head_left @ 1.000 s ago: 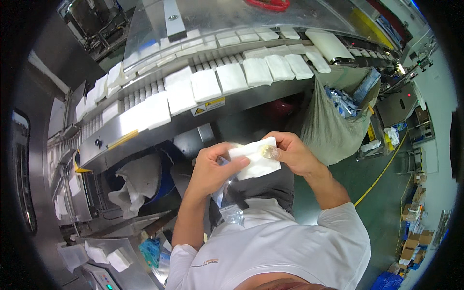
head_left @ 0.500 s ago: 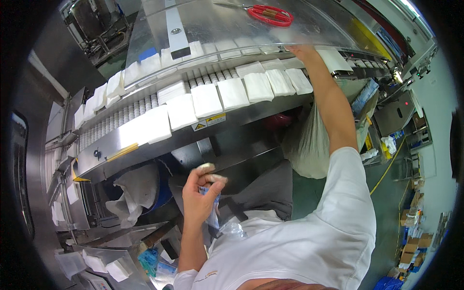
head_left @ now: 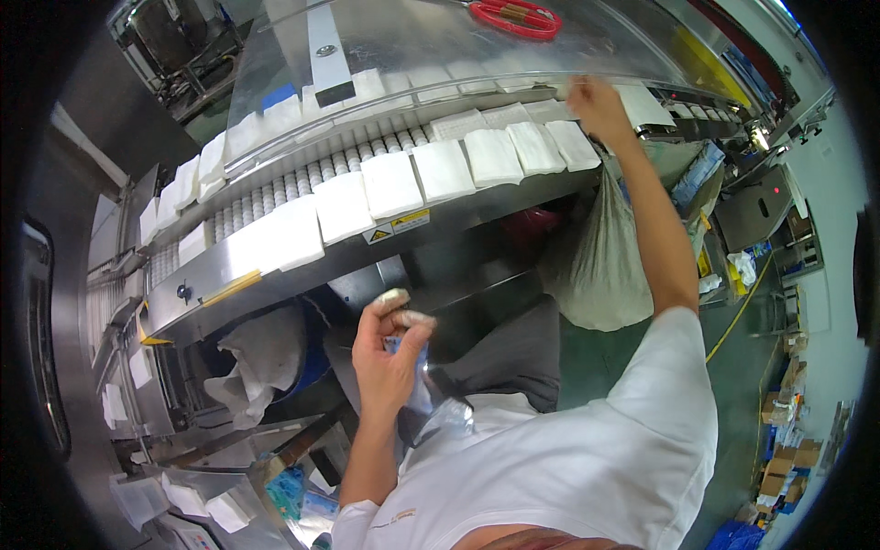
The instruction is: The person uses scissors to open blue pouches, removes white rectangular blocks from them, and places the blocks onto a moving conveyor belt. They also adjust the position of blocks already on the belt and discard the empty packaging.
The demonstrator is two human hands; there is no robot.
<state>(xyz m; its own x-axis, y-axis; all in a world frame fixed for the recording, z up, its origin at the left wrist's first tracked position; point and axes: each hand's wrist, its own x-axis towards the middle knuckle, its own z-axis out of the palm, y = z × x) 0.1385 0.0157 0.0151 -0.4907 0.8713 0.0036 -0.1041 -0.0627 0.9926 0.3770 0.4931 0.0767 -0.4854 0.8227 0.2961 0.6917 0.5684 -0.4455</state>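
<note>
My left hand [head_left: 388, 353] is in front of my body, fingers curled around a crumpled clear and blue plastic wrapper [head_left: 419, 390]. White coverings wrap some of its fingertips. My right hand [head_left: 598, 108] is stretched out over the right end of the conveyor, beside the row of folded white pads [head_left: 442, 170] on its near ledge. Motion blurs its fingers, so whether they hold anything is unclear. Behind the ledge, a roller conveyor [head_left: 316, 172] carries further white pads [head_left: 458, 125]. Another row of white pads [head_left: 244, 136] lines the far side.
Red-handled scissors [head_left: 515, 18] lie on the clear cover [head_left: 403, 37] above the conveyor. A pale cloth sack [head_left: 600, 266] hangs below its right end. A blue bin [head_left: 312, 353] with white material stands below left. Cardboard boxes [head_left: 779, 467] are stacked far right.
My right hand has come back from the clear cover's edge and moved slightly right. A white pad on the rollers has travelled left. My left hand keeps hold of the wrapper.
</note>
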